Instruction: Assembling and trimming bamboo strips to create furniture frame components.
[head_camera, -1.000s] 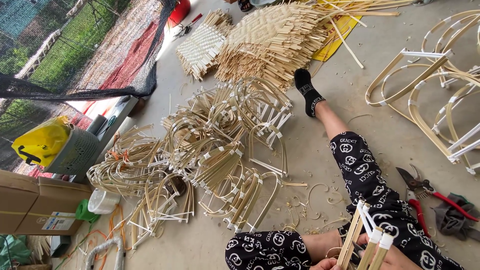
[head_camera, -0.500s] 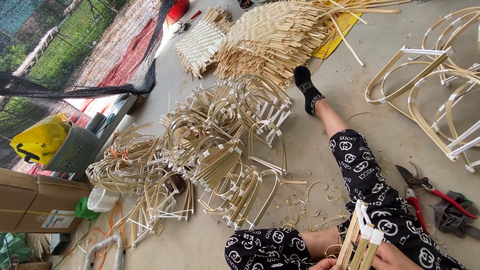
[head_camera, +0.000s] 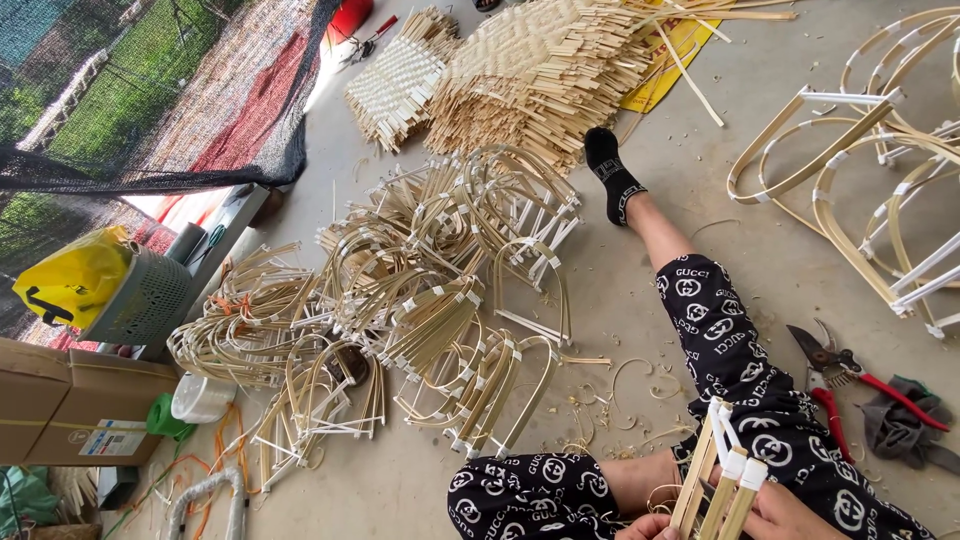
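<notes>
The concrete floor (head_camera: 780, 260) carries all the material. Largest is the stack of woven bamboo mats (head_camera: 540, 75) at 12 o'clock. A heap of bent bamboo frames bound with white tape (head_camera: 420, 290) fills the centre toward 9 o'clock. Large bamboo hoops (head_camera: 860, 170) lie at 2 o'clock. A cardboard box (head_camera: 60, 410) sits at 8 o'clock, with a grey basket holding a yellow bag (head_camera: 75, 280) above it. Red-handled pruning shears (head_camera: 835, 385) lie at 4 o'clock, just beside a dark cloth (head_camera: 905, 425). Thin shavings are scattered near the person's patterned trouser legs.

The taped bamboo slat bundle (head_camera: 722, 475) stands at 6 o'clock, over the lap. Its long axis rises from the hands toward 1 o'clock, taped ends uppermost. The left hand (head_camera: 645, 527) and right hand (head_camera: 785, 515) meet the bundle at its lower end, on either side. Both are cropped by the frame edge. The fingers appear closed around the slats, though the exact grip cannot be told. Neither hand is clearly the nearer.
</notes>
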